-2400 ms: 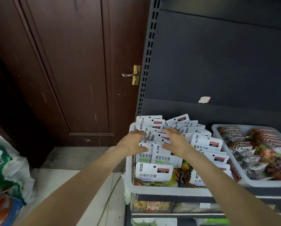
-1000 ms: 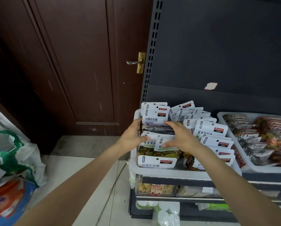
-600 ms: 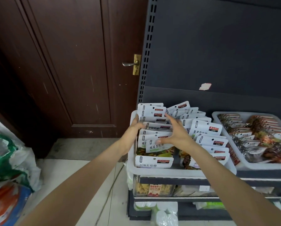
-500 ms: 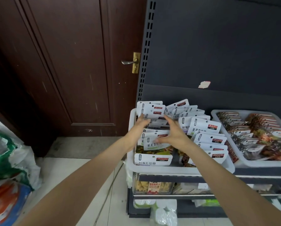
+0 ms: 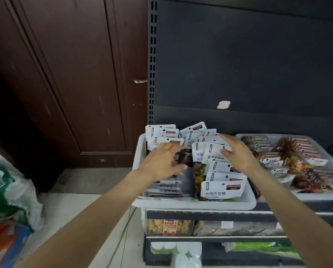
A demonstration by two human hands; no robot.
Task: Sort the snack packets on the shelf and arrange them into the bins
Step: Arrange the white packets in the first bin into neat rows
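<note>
A white bin (image 5: 192,205) on the shelf holds two rows of white-topped snack packets. My left hand (image 5: 161,161) lies over the left row, fingers spread and touching a dark packet (image 5: 185,158) there; several packets below it lie flat. My right hand (image 5: 237,151) hovers over the right row of packets (image 5: 222,188), fingers loosely bent, fingertips at a packet's white top. Whether either hand grips a packet is unclear through the blur.
A second white bin (image 5: 316,197) of brown snack packets stands to the right. Lower shelves hold a clear snack box (image 5: 169,227). A brown door (image 5: 65,84) is on the left, plastic bags (image 5: 7,200) lie on the floor.
The front packets of the left row have gone from upright to lying flat. My right hand shifted from the left row to the right row; my left hand moved onto the left row.
</note>
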